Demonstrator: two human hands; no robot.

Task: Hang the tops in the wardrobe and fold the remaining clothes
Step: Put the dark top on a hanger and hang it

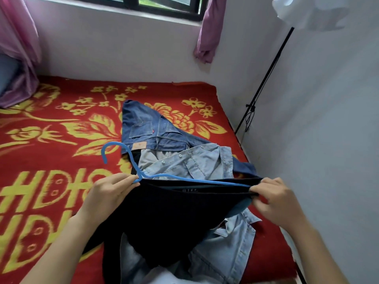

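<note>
At the far left a pink curtain [18, 48] hangs down to the bed, which is covered by a red blanket [51, 124] with yellow flowers.

My left hand [111, 188] is curled closed, thumb on top. It pinches the blue hanger [132, 163] where the neck meets the arms, with the left end of the black top [164, 218] held in the same grip. The hook sticks out up and to the left, away from me, and its open curl faces down. The hanger's long axis runs left to right, with one arm reaching across inside the top's opening toward my other hand.

The top is stretched between both hands above the bed, so its opening lies along that same left-to-right line. A label shows just inside the edge, and the body of the top drapes down toward me.

Beyond it, dark blue jeans [147, 124] lie on the blanket with the waistband nearest me and the legs pointing away toward the window. A pale denim shirt [188, 162] lies crumpled over their near end and continues under the top.

My right hand [274, 201] is closed too — thumb and fingertips pinch the right end of the top's edge, pulling it taut. I can't tell whether the hanger's tip is inside that pinch.

Further right, a thin black pole [264, 83] leans against the white wall.
</note>
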